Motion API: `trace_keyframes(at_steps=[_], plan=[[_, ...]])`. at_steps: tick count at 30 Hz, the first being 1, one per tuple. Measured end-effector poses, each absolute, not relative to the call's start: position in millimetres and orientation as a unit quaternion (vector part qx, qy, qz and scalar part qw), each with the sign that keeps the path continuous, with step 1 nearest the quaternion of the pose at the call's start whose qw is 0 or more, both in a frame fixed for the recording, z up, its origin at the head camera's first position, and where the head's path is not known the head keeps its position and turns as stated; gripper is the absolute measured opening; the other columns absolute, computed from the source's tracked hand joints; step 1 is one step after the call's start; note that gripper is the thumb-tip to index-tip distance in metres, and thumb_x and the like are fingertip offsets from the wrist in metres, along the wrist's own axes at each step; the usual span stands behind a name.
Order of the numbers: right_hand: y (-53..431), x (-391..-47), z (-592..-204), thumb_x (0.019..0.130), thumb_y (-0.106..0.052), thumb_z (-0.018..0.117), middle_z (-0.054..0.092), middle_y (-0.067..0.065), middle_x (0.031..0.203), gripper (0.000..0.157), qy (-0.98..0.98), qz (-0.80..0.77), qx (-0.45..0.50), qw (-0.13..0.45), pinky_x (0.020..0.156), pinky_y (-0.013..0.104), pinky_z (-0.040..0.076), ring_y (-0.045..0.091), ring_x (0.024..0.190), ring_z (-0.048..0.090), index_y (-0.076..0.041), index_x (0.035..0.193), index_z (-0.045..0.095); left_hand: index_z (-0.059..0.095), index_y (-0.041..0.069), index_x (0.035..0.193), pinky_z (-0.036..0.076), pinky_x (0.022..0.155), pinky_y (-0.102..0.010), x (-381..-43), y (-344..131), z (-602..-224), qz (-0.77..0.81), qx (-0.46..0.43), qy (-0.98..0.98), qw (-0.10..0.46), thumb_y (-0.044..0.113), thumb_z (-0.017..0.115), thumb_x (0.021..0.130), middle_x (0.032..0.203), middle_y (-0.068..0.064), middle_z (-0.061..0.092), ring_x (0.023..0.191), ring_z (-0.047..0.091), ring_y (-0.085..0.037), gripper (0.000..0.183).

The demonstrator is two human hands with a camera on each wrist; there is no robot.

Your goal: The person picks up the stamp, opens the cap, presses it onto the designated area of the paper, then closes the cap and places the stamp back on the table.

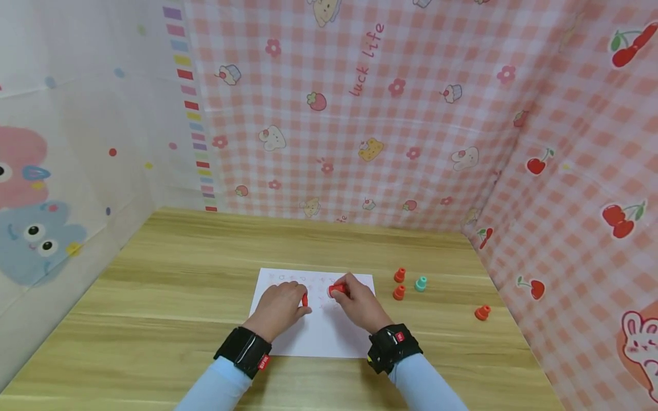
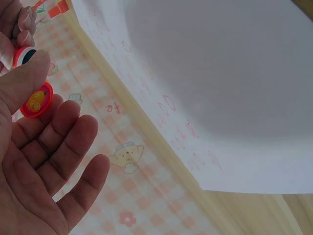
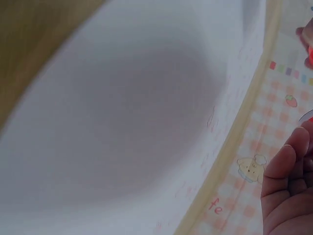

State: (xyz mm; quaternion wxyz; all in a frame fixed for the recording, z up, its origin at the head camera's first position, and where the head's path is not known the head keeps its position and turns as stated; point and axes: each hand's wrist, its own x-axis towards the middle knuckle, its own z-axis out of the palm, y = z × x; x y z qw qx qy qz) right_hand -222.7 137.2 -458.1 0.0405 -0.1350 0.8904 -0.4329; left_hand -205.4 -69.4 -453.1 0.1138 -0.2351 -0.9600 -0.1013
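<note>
One sheet [image 1: 324, 339], one teal piece [image 1: 421, 283], three orange-red pieces [image 1: 398, 293] and, half hidden, probably two held red pieces [image 1: 336, 290].

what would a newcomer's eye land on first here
Probably the pink checked cloth reading "luck life" behind the table. Then the left hand holding a red disc and the right hand gripping a red piece, both over the white paper. To its right sit a teal piece and three red pieces.

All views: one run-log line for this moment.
left hand: pinches round red piece with orange-fruit picture | right hand: grips red-and-white round stamp | white rectangular paper sheet: red-marked, beneath both hands
</note>
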Motion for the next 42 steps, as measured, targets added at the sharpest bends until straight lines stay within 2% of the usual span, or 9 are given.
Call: trace_keyframes(at_steps=[5,13,25,34,42], plan=[[129.1,-214.3,-463.3,0.099,-0.018,0.063,0.062,0.000,0.089,0.014,0.866,-0.479,-0.136,0.050,0.071,0.033,0.048,0.016,0.080,0.058,-0.011,0.109,0.057,0.062,0.011,0.082,0.046,0.059,-0.036,-207.3,-68.5,-455.5,-0.103,-0.241,-0.958,0.120,0.028,0.086,0.077,0.069,0.002,0.054,0.064,0.056,-0.018,0.030],[122.6,-208.8,-468.5,0.100,-0.020,0.060,0.061,-0.002,0.084,0.011,0.853,-0.494,-0.158,0.049,0.066,0.029,0.045,0.015,0.075,0.055,-0.012,0.108,0.058,0.063,0.011,0.083,0.043,0.058,-0.033,-208.3,-65.5,-457.0,-0.115,-0.245,-0.955,0.121,0.030,0.086,0.078,0.069,0.004,0.052,0.063,0.052,-0.015,0.030],[115.6,-206.6,-466.4,0.100,-0.019,0.060,0.061,-0.001,0.086,0.010,0.846,-0.496,-0.191,0.037,0.069,0.029,0.043,0.013,0.080,0.056,-0.011,0.107,0.059,0.065,0.012,0.085,0.042,0.057,-0.030,-207.1,-64.0,-455.9,-0.142,-0.262,-0.945,0.136,0.033,0.086,0.077,0.071,0.005,0.056,0.064,0.052,-0.013,0.031],[112.3,-203.8,-465.4,0.100,-0.022,0.061,0.060,-0.004,0.084,0.009,0.851,-0.491,-0.180,0.052,0.067,0.028,0.042,0.013,0.077,0.055,-0.014,0.104,0.059,0.063,0.011,0.083,0.041,0.059,-0.028,-206.5,-64.9,-452.7,-0.174,-0.266,-0.942,0.105,0.031,0.088,0.073,0.068,0.006,0.055,0.062,0.047,-0.010,0.033],[105.8,-203.3,-469.6,0.100,-0.021,0.061,0.060,-0.002,0.083,0.010,0.848,-0.504,-0.153,0.061,0.065,0.028,0.041,0.014,0.076,0.054,-0.013,0.103,0.059,0.062,0.011,0.081,0.040,0.058,-0.028,-206.0,-65.6,-455.7,-0.155,-0.267,-0.944,0.119,0.029,0.090,0.072,0.065,0.007,0.052,0.060,0.045,-0.010,0.034]])
